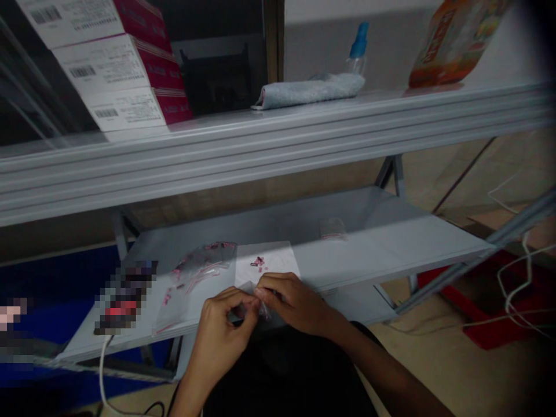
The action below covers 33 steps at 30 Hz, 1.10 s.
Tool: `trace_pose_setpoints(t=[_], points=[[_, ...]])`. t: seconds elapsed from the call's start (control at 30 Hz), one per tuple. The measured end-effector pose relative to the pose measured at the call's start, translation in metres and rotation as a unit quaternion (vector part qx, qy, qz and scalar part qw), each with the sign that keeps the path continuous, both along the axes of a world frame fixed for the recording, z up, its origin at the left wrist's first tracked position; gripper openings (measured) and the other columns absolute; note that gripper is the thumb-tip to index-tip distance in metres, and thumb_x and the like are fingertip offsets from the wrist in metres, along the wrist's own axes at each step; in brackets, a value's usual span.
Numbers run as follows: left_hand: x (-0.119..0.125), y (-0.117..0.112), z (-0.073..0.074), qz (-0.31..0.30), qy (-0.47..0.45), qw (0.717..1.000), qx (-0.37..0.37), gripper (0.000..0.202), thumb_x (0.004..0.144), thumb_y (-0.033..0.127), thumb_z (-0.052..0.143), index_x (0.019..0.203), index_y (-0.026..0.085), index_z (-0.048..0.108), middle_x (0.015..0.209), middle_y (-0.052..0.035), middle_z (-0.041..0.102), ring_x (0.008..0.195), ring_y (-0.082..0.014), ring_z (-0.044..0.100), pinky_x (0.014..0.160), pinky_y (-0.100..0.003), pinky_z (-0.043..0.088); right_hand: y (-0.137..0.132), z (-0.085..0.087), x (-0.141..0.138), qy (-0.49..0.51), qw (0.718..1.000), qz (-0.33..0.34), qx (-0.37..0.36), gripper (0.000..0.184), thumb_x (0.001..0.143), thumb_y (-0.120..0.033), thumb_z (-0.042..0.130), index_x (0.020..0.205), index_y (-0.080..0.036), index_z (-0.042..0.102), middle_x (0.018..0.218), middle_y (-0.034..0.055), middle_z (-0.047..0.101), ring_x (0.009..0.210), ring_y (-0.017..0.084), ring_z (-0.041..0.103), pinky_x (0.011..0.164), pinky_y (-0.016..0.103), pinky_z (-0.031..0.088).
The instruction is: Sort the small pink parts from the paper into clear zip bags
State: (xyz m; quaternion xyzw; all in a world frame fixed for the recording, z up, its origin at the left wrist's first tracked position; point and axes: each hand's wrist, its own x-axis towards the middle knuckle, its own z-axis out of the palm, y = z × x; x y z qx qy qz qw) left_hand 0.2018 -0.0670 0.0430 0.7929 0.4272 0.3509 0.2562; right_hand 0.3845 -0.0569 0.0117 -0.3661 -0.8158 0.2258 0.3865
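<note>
My left hand [226,324] and my right hand [291,301] meet at the front edge of a low grey table [391,243]. Both pinch a small clear plastic bag [252,298] between thumb and fingers. Just beyond the hands lies a white sheet [278,258] with a few tiny pink and dark parts [258,263] on it. To the left of the sheet lies a heap of clear zip bags [197,269] with pink strips.
Another small clear bag [332,229] lies further back on the table. A blurred dark device [124,298] with a white cable sits at the left. The upper shelf [278,133] holds stacked boxes [117,63], a folded cloth [310,91], a spray bottle [357,49] and an orange packet [452,40]. White cables [516,284] hang at the right.
</note>
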Motion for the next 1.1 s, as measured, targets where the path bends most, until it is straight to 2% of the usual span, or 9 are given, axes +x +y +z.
trace_pose_setpoints(t=[0.23, 0.4, 0.5, 0.67, 0.73, 0.8, 0.87, 0.93, 1.1], points=[[0.001, 0.000, -0.003, -0.006, 0.025, 1.000, -0.018, 0.023, 0.087, 0.020, 0.050, 0.070, 0.019, 0.066, 0.068, -0.0012, 0.068, 0.063, -0.0157, 0.062, 0.060, -0.025, 0.047, -0.003, -0.003, 0.000, -0.115, 0.991, -0.002, 0.063, 0.026, 0.102, -0.021, 0.036, 0.084, -0.019, 0.055, 0.082, 0.0025, 0.062, 0.075, 0.015, 0.055, 0.071, 0.027, 0.038], [-0.006, 0.005, -0.009, 0.109, 0.131, 0.982, 0.085, 0.020, 0.083, 0.022, 0.056, 0.063, 0.020, 0.060, 0.064, -0.0015, 0.063, 0.063, -0.0178, 0.061, 0.059, -0.027, 0.042, -0.002, 0.000, 0.002, -0.158, 0.981, -0.078, 0.080, 0.015, 0.089, -0.015, 0.052, 0.076, -0.018, 0.055, 0.073, 0.0000, 0.062, 0.066, 0.014, 0.054, 0.062, 0.027, 0.034], [-0.008, 0.007, -0.012, 0.133, 0.163, 0.971, 0.110, 0.017, 0.082, 0.021, 0.057, 0.065, 0.020, 0.060, 0.066, -0.0017, 0.064, 0.066, -0.0190, 0.063, 0.060, -0.028, 0.042, 0.001, -0.001, 0.002, -0.167, 0.972, -0.141, 0.087, 0.010, 0.084, -0.013, 0.055, 0.075, -0.018, 0.056, 0.074, 0.0013, 0.062, 0.068, 0.015, 0.056, 0.061, 0.026, 0.033], [-0.004, 0.006, -0.011, 0.113, 0.138, 0.980, 0.089, 0.016, 0.083, 0.018, 0.056, 0.068, 0.020, 0.059, 0.070, -0.0018, 0.063, 0.069, -0.0194, 0.062, 0.065, -0.030, 0.046, 0.007, -0.005, 0.002, -0.054, 0.990, -0.121, 0.054, 0.011, 0.087, -0.010, 0.053, 0.083, -0.019, 0.058, 0.078, 0.0008, 0.062, 0.071, 0.015, 0.057, 0.067, 0.024, 0.040], [-0.004, 0.007, -0.010, 0.108, 0.076, 0.985, 0.111, 0.005, 0.084, 0.020, 0.059, 0.080, 0.020, 0.062, 0.086, -0.0045, 0.067, 0.087, -0.0224, 0.064, 0.080, -0.035, 0.049, 0.008, -0.003, 0.004, 0.011, 0.994, -0.098, 0.051, 0.011, 0.090, -0.012, 0.053, 0.083, -0.019, 0.059, 0.081, 0.0016, 0.063, 0.076, 0.015, 0.059, 0.072, 0.024, 0.043], [-0.006, 0.011, -0.011, 0.097, 0.008, 0.987, 0.126, 0.028, 0.083, 0.024, 0.065, 0.110, 0.021, 0.061, 0.117, -0.0090, 0.064, 0.112, -0.0263, 0.059, 0.098, -0.042, 0.046, 0.010, 0.000, 0.008, 0.077, 0.993, -0.078, 0.044, 0.010, 0.091, -0.014, 0.054, 0.085, -0.018, 0.061, 0.086, 0.0029, 0.065, 0.081, 0.016, 0.060, 0.075, 0.025, 0.045], [-0.008, 0.018, -0.016, 0.062, -0.033, 0.993, 0.095, 0.067, 0.079, 0.028, 0.073, 0.139, 0.025, 0.042, 0.144, -0.0119, 0.048, 0.129, -0.0291, 0.049, 0.107, -0.047, 0.040, 0.012, 0.002, 0.012, 0.132, 0.990, -0.047, 0.023, 0.012, 0.093, -0.015, 0.053, 0.087, -0.018, 0.064, 0.087, 0.0034, 0.066, 0.082, 0.016, 0.062, 0.076, 0.026, 0.047], [-0.010, 0.025, -0.025, 0.011, -0.058, 0.998, 0.030, 0.090, 0.076, 0.029, 0.077, 0.150, 0.029, 0.026, 0.152, -0.0123, 0.037, 0.133, -0.0301, 0.046, 0.107, -0.048, 0.042, 0.016, 0.003, 0.016, 0.170, 0.985, -0.018, -0.001, 0.016, 0.093, -0.014, 0.052, 0.088, -0.017, 0.067, 0.086, 0.0034, 0.066, 0.079, 0.015, 0.062, 0.074, 0.026, 0.049], [-0.009, 0.041, -0.048, -0.051, -0.150, 0.980, -0.118, 0.080, 0.074, 0.023, 0.078, 0.144, 0.030, 0.039, 0.130, -0.0096, 0.055, 0.097, -0.0205, 0.066, 0.085, -0.038, 0.057, 0.026, 0.000, 0.024, 0.206, 0.977, 0.011, -0.061, 0.024, 0.090, -0.015, 0.052, 0.077, -0.017, 0.072, 0.083, 0.0033, 0.060, 0.067, 0.011, 0.057, 0.056, 0.022, 0.050]])
